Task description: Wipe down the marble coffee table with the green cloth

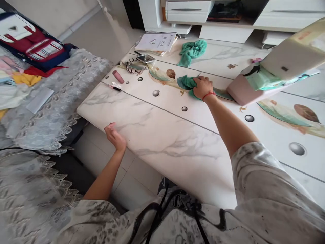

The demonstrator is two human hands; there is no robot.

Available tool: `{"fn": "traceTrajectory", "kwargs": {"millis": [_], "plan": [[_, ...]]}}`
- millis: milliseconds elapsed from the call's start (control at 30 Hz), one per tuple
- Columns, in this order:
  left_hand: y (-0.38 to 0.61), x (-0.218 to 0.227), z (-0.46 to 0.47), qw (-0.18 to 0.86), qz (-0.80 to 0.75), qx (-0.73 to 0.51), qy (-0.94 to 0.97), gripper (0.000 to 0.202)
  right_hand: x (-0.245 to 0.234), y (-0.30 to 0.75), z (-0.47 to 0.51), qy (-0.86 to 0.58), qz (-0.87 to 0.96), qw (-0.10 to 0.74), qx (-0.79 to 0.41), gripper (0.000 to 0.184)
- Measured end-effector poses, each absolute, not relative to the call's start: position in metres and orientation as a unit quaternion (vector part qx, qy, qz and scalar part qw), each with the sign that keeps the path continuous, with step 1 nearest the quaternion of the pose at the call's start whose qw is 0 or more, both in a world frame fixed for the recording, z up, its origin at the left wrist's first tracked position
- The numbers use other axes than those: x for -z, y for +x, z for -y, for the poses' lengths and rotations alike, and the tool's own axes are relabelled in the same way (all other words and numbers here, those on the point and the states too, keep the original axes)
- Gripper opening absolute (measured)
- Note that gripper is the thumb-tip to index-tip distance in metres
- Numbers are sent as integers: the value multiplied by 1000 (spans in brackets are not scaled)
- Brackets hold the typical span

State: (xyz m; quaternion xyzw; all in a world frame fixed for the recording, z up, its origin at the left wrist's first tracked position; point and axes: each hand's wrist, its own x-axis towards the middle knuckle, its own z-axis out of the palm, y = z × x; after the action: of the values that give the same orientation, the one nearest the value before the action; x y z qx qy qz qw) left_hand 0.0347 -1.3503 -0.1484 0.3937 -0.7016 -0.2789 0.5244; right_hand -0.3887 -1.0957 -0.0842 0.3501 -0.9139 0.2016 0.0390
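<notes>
My right hand (203,87) is pressed down on a bunched green cloth (186,82), its fingers closed round part of it. That cloth lies on the white marble-patterned table (162,135). Farther back rests a second crumpled green cloth (194,51), apart from my hand. At the near left edge of the table, my left hand (115,138) has its fingers loosely bent and holds nothing that I can see. Part of its palm is turned out of sight.
Toward the far left lie books (157,43), a smartwatch (145,59), a spiky hair band (134,66), a pink tube (118,77) and a thin black-tipped stick (115,88). A pink-and-white tissue pack (254,79) stands right. Beyond are a lace-covered sofa (83,71), a backpack (38,44) and a white cabinet (225,32).
</notes>
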Motion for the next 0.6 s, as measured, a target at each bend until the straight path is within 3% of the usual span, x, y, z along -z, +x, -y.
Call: {"fn": "traceTrajectory", "kwargs": {"millis": [133,233,367,467,600], "plan": [[35,149,1351,517,707,280,393,33,83,-324,1162,412,895,0,-171,49],[34,151,1353,540,673,304,403,36,77,-195,1212,587,798,-82,-109,62],[33,153,1360,568,585,371,444,32,82,-86,1215,779,607,-124,-93,63],[32,154,1362,566,563,403,448,24,82,-134,1174,729,664,-125,-107,66],[30,152,1357,564,563,413,440,21,65,-283,1115,437,887,-64,-139,65]]}}
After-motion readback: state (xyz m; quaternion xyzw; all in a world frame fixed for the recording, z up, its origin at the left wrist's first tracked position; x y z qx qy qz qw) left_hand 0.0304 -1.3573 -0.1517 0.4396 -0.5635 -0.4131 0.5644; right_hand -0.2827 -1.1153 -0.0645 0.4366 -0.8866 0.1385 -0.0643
